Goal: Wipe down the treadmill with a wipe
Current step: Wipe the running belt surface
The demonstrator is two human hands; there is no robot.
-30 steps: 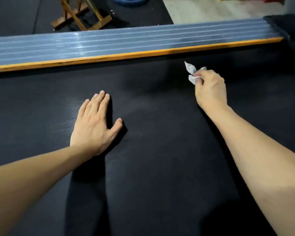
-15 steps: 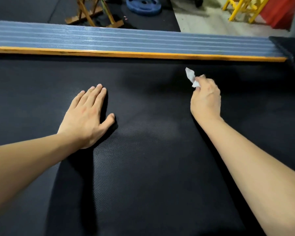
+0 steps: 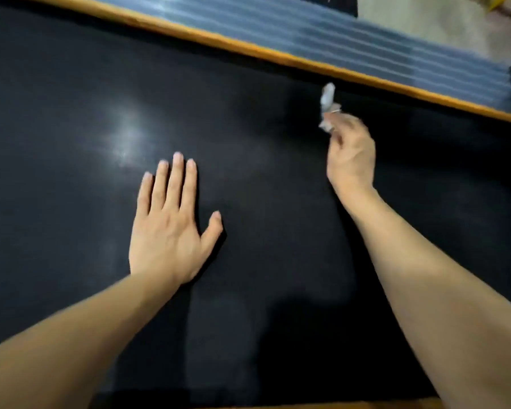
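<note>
Black treadmill belt [image 3: 248, 143] is filling my view; my left hand [image 3: 168, 228] is lying flat, my right hand [image 3: 350, 154] is pinching a crumpled wipe [image 3: 328, 104], mid-wipe; next stroke probably needs pressing it down.

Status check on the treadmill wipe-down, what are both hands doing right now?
Left hand flat on the treadmill belt, fingers straight. Right hand pinches the crumpled wipe near the orange-edged side rail. Nothing in the way on the belt.
</note>
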